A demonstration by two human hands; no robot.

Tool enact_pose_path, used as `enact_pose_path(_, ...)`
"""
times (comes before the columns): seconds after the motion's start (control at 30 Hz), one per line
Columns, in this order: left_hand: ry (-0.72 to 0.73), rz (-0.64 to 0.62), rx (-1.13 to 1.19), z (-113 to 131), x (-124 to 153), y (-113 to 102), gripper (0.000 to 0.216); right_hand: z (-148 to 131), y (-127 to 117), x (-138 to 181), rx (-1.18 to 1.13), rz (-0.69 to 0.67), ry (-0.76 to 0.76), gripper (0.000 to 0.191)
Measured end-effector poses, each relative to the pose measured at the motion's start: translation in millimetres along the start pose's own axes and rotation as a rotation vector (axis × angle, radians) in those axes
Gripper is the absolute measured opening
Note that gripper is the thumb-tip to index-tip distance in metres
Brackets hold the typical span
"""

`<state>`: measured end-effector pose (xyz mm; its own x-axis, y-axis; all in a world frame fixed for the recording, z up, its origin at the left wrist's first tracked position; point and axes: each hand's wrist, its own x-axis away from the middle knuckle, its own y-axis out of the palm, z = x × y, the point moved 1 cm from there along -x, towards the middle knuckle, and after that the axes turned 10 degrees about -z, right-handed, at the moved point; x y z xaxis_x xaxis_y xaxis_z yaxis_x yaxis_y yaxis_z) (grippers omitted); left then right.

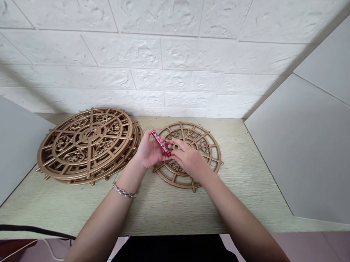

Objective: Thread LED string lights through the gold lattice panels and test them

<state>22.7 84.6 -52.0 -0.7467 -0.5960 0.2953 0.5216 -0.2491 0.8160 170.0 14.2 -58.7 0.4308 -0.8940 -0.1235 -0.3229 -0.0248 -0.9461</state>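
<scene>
My left hand point(151, 151), palm up and fingers curled, holds a pair of slim red batteries point(157, 138) with printed wrapping, lying end to end across the fingers. My right hand point(188, 157) reaches in from the right, its fingertips closed at the lower end of the batteries. Under the hands a gold openwork wheel-shaped clock frame point(217, 149) lies flat on the table, with scrollwork and thin wires on it. Part of its left side is hidden by my hands.
To the left stands a stack of similar gold frames point(88, 173), with thin wires on the top one. The pale wood-grain table point(242, 189) ends at a white brick-patterned wall point(179, 53). Grey panels point(308, 153) close both sides. A black cable point(29, 229) crosses the front left edge.
</scene>
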Motion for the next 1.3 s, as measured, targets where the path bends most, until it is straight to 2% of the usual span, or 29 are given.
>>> enact_pose_path(0.23,0.021,0.027,0.022,2,2,2,0.047,2,-1,1,-0.133,-0.008,0.076,0.021)
enact_pose_path(0.33,0.025,0.037,0.021,5,4,4,0.045,6,4,-1,-0.237,-0.019,0.06,0.02)
enact_pose_path(0.5,0.018,0.017,0.0,5,5,3,0.046,12,8,-6,-0.46,0.053,0.047,0.008)
enact_pose_path(0.6,0.019,0.009,0.005,6,4,2,0.047,13,5,-7,-0.53,0.056,0.065,0.009)
enact_pose_path(0.73,0.016,-0.004,0.024,7,4,2,0.048,12,2,-7,-0.542,0.043,0.058,0.01)
enact_pose_path(1.07,0.002,-0.051,0.013,6,5,-1,0.049,12,2,-7,-0.54,0.109,0.084,0.008)
enact_pose_path(1.3,-0.011,0.006,-0.006,5,5,5,0.05,11,1,-5,-0.528,0.135,0.048,0.009)
